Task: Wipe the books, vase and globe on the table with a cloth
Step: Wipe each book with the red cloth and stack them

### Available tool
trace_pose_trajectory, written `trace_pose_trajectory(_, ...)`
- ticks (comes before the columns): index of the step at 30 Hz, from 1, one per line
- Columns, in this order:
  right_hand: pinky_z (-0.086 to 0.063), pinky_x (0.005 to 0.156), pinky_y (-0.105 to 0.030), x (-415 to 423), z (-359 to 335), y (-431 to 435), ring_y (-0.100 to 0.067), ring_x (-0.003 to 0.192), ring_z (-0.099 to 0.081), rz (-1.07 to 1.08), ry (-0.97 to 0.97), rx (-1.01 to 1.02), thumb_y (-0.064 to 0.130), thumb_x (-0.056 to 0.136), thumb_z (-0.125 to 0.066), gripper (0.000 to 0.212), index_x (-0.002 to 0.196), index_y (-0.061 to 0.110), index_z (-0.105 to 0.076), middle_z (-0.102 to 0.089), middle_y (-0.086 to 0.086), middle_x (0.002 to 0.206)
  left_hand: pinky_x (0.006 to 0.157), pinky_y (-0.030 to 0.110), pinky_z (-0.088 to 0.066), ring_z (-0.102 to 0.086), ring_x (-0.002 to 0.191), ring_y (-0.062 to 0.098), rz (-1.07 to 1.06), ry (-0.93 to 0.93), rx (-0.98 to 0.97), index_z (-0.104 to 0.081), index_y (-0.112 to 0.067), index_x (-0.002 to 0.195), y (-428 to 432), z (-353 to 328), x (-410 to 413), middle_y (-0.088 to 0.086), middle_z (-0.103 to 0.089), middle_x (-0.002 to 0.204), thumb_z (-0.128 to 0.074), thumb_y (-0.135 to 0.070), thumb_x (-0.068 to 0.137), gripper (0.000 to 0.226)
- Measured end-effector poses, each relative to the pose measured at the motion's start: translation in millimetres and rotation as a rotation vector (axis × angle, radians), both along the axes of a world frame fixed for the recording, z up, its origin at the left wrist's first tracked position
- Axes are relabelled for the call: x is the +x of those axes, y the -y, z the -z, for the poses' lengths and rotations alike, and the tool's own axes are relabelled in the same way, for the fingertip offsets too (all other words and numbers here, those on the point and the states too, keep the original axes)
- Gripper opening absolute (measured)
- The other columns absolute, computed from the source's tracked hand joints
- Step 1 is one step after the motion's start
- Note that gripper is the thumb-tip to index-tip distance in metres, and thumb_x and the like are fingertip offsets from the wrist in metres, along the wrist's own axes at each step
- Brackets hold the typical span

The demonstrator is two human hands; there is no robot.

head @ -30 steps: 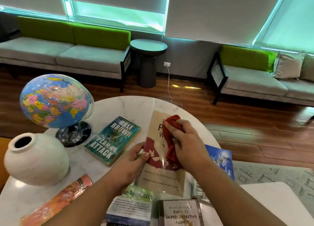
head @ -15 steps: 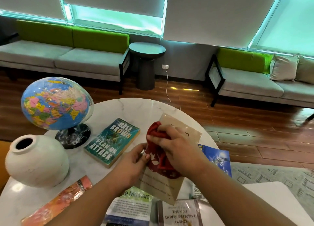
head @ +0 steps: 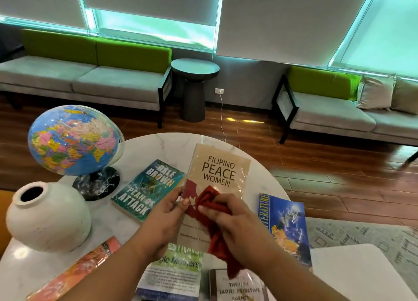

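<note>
Filipino Peace Women book (head: 222, 164) held raised above the table (head: 158, 146), left hand (head: 162, 221) pinching its left edge, right hand (head: 235, 223) bunching the red cloth (head: 212, 210) on the lower cover; recommend firm support and full-length overlapping strokes.

The cloth (head: 209, 197) is deep red. The book (head: 199, 155) with black lettering is tan above and dark red below (white bird shapes, apparently doves, on the red). The globe (head: 72, 140) is blue with pink, yellow, orange and green lands; the vase (head: 49, 217) is off-white; the table (head: 158, 146) is white marble, grey-veined.
</note>
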State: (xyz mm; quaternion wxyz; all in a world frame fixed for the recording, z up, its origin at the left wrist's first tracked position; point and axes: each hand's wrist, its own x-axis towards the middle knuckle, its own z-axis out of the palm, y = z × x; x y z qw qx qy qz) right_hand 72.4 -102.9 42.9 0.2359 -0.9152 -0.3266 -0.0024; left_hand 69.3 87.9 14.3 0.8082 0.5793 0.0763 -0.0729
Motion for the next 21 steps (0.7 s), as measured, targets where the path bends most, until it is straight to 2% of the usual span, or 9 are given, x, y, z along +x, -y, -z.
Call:
trace_pose_trajectory(3, -0.048, 0.089, -0.012, 27.8, -12.4, 16.4, 0.003, 0.096, -0.055, 0.239, -0.096, 0.196, 0.035, 0.096, -0.041, 0.039, 0.133, 0.044, -0.046, -0.033, 0.021, 0.131, 0.073, 0.036, -0.057, -0.071, 0.092, 0.024, 0.036, 0.01, 0.077, -0.059, -0.024, 0.123, -4.8, 0.4, -1.5, 0.012, -0.073, 0.103, -0.049, -0.014, 0.095, 0.031)
trace_pose_trajectory(5, -0.047, 0.101, -0.026, 42.3, -15.4, 24.4, 0.003, 0.106, -0.047, 0.386, -0.027, 0.239, 0.02, 0.096, -0.049, 0.043, 0.133, 0.042, -0.046, -0.029, 0.026, 0.127, 0.073, 0.035, -0.056, -0.07, 0.093, 0.024, 0.054, 0.014, 0.099, -0.06, -0.024, 0.122, -4.9, -0.1, -2.6, 0.012, -0.073, 0.103, -0.049, -0.016, 0.095, 0.03)
trace_pose_trajectory(7, -0.043, 0.106, -0.028, 41.2, -16.1, 23.9, 0.003, 0.114, -0.04, 0.384, -0.008, 0.245, 0.016, 0.096, -0.05, 0.045, 0.134, 0.04, -0.047, -0.027, 0.028, 0.122, 0.075, 0.038, -0.055, -0.07, 0.094, 0.026, 0.036, 0.019, 0.086, -0.06, -0.025, 0.122, -2.4, -0.7, -2.2, 0.012, -0.073, 0.103, -0.049, -0.016, 0.095, 0.03)
trace_pose_trajectory(9, -0.044, 0.098, -0.012, 27.4, -13.6, 17.7, 0.009, 0.106, -0.048, 0.256, -0.059, 0.164, 0.017, 0.097, -0.048, 0.041, 0.133, 0.037, -0.048, -0.032, 0.028, 0.116, 0.079, 0.043, -0.055, -0.07, 0.093, 0.027, -0.017, 0.013, 0.058, -0.06, -0.024, 0.123, 0.6, -0.9, -0.3, 0.011, -0.073, 0.103, -0.051, -0.017, 0.094, 0.031)
trace_pose_trajectory(11, -0.03, 0.091, 0.006, 9.7, -7.9, 13.0, 0.017, 0.102, -0.045, 0.13, -0.065, 0.073, 0.016, 0.097, -0.048, 0.041, 0.133, 0.036, -0.05, -0.03, 0.029, 0.113, 0.076, 0.043, -0.056, -0.07, 0.088, 0.027, -0.074, 0.017, 0.029, -0.059, -0.02, 0.125, 0.4, 0.5, 1.1, 0.013, -0.072, 0.103, -0.056, -0.021, 0.087, 0.038)
trace_pose_trajectory(12, -0.026, 0.092, 0.006, 5.8, -4.2, 13.3, 0.013, 0.104, -0.042, 0.104, -0.081, 0.058, 0.017, 0.097, -0.049, 0.044, 0.134, 0.04, -0.049, -0.028, 0.029, 0.116, 0.073, 0.042, -0.056, -0.07, 0.087, 0.026, -0.088, 0.021, 0.018, -0.058, -0.018, 0.126, -0.6, 0.8, 0.9, 0.014, -0.072, 0.104, -0.057, -0.023, 0.084, 0.043)
trace_pose_trajectory(18, -0.04, 0.108, -0.028, 38.7, -10.5, 21.3, -0.001, 0.118, -0.039, 0.362, 0.02, 0.147, 0.021, 0.097, -0.047, 0.046, 0.135, 0.047, -0.044, -0.025, 0.024, 0.132, 0.081, 0.045, -0.055, -0.069, 0.094, 0.029, 0.002, 0.028, 0.055, -0.06, -0.022, 0.12, 3.0, -0.2, -1.9, 0.01, -0.073, 0.104, -0.051, -0.018, 0.093, 0.029)
trace_pose_trajectory(20, -0.038, 0.109, -0.031, 41.8, -11.9, 14.9, -0.007, 0.127, -0.035, 0.36, 0.074, 0.141, 0.024, 0.097, -0.046, 0.048, 0.139, 0.047, -0.039, -0.024, 0.017, 0.141, 0.08, 0.045, -0.055, -0.07, 0.093, 0.028, 0.026, 0.039, 0.055, -0.062, -0.028, 0.116, 9.3, -2.2, -2.2, 0.01, -0.074, 0.101, -0.05, -0.016, 0.096, 0.027)
trace_pose_trajectory(21, -0.038, 0.109, -0.025, 38.5, -13.8, 9.6, -0.007, 0.128, -0.034, 0.316, 0.063, 0.146, 0.026, 0.097, -0.046, 0.049, 0.139, 0.048, -0.036, -0.024, 0.016, 0.141, 0.079, 0.044, -0.056, -0.071, 0.092, 0.027, 0.025, 0.042, 0.049, -0.062, -0.029, 0.115, 11.7, -3.1, -2.3, 0.01, -0.074, 0.1, -0.049, -0.015, 0.096, 0.027)
